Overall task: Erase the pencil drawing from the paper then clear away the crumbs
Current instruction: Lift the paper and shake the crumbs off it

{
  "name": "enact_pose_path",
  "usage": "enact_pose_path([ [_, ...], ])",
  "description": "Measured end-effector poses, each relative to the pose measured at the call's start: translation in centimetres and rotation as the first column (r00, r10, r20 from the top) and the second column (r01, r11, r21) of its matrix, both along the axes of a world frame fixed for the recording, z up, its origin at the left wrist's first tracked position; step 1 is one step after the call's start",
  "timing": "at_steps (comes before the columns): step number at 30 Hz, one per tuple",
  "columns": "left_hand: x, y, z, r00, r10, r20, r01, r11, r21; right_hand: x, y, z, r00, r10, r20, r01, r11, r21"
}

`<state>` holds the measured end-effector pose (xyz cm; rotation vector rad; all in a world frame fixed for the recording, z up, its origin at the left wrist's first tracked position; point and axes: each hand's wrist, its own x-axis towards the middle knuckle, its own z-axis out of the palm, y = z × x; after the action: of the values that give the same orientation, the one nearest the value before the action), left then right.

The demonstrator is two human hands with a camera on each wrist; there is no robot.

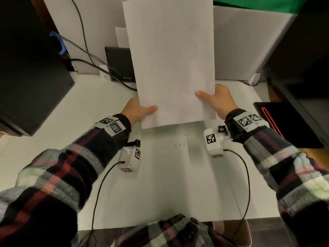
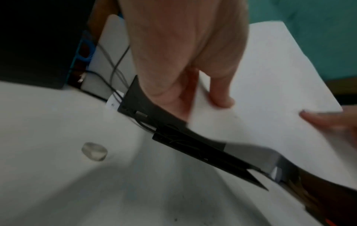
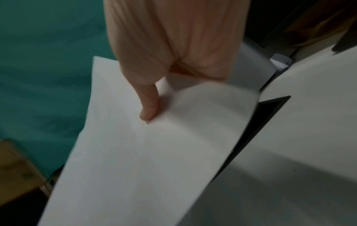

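Paper point(image 1: 170, 65) stands lifted off the counter point(image 1: 160, 184), tilted up, its near edge lowest. Left hand point(image 1: 138, 111) pinches its near left corner, thumb on top; right hand point(image 1: 216, 102) pinches the near right corner likewise. Crumbs point(image 1: 179, 144) lie on the counter just below the paper's near edge. Eraser point(image 2: 94, 151) sits left of the paper.

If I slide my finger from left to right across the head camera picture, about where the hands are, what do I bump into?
Big black box → left hand → paper → right hand → flat black thing with a red line.
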<state>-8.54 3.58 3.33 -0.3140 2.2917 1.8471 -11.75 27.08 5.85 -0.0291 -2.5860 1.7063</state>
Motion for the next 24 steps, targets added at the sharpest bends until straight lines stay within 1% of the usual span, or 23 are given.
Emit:
enact_pose_path([
  [2, 0.1, -0.2, 0.0, 0.982, 0.162, -0.093, -0.165, 0.986, -0.024, -0.5, -0.2, -0.3, 1.0, 0.0, -0.021, 0.002, 0.998, 0.064],
  [3, 0.0, -0.4, -0.1, 0.968, 0.22, -0.121, -0.224, 0.974, -0.018, -0.7, -0.2, -0.6, 1.0, -0.018, -0.019, 0.019, 0.998, 0.054],
  [5, -0.2, -1.0, -0.3, 0.949, 0.288, -0.128, -0.284, 0.958, 0.051, -0.9, 0.3, -1.8, 0.999, -0.038, 0.025, 0.038, 0.999, -0.005],
  [6, -0.3, -1.5, -0.3, 0.94, 0.319, -0.119, -0.311, 0.947, 0.084, -0.8, 0.6, -2.6, 0.998, -0.022, 0.057, 0.022, 1.0, 0.014],
  [8, -0.5, -2.7, -0.6, 0.921, 0.381, -0.081, -0.37, 0.921, 0.124, -0.4, 1.2, -4.7, 0.989, 0.046, 0.138, -0.072, 0.98, 0.185],
  [10, -0.5, -4.1, -1.0, 0.911, 0.411, -0.016, -0.405, 0.902, 0.148, 0.2, 1.3, -6.4, 0.947, 0.124, 0.298, -0.229, 0.908, 0.35],
  [12, 0.0, -5.1, -1.6, 0.916, 0.398, 0.046, -0.399, 0.899, 0.182, 0.9, 1.0, -7.9, 0.846, 0.153, 0.51, -0.411, 0.797, 0.442],
  [13, 0.2, -5.5, -2.0, 0.922, 0.381, 0.072, -0.388, 0.903, 0.186, 1.2, 0.7, -8.5, 0.792, 0.153, 0.591, -0.489, 0.739, 0.464],
  [14, 0.5, -5.8, -2.5, 0.924, 0.371, 0.091, -0.382, 0.908, 0.174, 1.7, 0.3, -9.1, 0.754, 0.16, 0.637, -0.545, 0.694, 0.471],
  [15, 0.6, -6.0, -3.0, 0.927, 0.36, 0.102, -0.372, 0.916, 0.151, 2.1, -0.3, -9.6, 0.736, 0.178, 0.653, -0.578, 0.668, 0.469],
  [17, 0.6, -5.8, -3.5, 0.929, 0.351, 0.115, -0.363, 0.924, 0.115, 3.4, -1.7, -10.3, 0.725, 0.245, 0.644, -0.619, 0.641, 0.453],
  [19, 0.2, -5.4, -3.7, 0.93, 0.342, 0.13, -0.358, 0.925, 0.129, 5.0, -3.1, -10.7, 0.688, 0.354, 0.634, -0.665, 0.657, 0.356],
  [20, 0.0, -5.1, -3.6, 0.931, 0.34, 0.137, -0.358, 0.923, 0.14, 5.7, -3.5, -10.6, 0.671, 0.406, 0.62, -0.673, 0.686, 0.278],
  [21, -0.2, -4.9, -3.5, 0.931, 0.337, 0.141, -0.356, 0.923, 0.148, 6.2, -3.7, -10.4, 0.677, 0.433, 0.595, -0.647, 0.735, 0.202],
  [22, -0.3, -4.8, -3.5, 0.932, 0.332, 0.145, -0.352, 0.924, 0.148, 6.2, -3.7, -10.1, 0.711, 0.429, 0.557, -0.59, 0.795, 0.14],
  [23, -0.5, -4.7, -3.5, 0.934, 0.324, 0.147, -0.345, 0.928, 0.143, 5.8, -3.5, -9.7, 0.759, 0.394, 0.518, -0.515, 0.851, 0.108],
  [24, -0.5, -4.6, -3.5, 0.936, 0.317, 0.152, -0.338, 0.932, 0.133, 5.0, -3.2, -9.3, 0.803, 0.342, 0.488, -0.449, 0.886, 0.118],
])
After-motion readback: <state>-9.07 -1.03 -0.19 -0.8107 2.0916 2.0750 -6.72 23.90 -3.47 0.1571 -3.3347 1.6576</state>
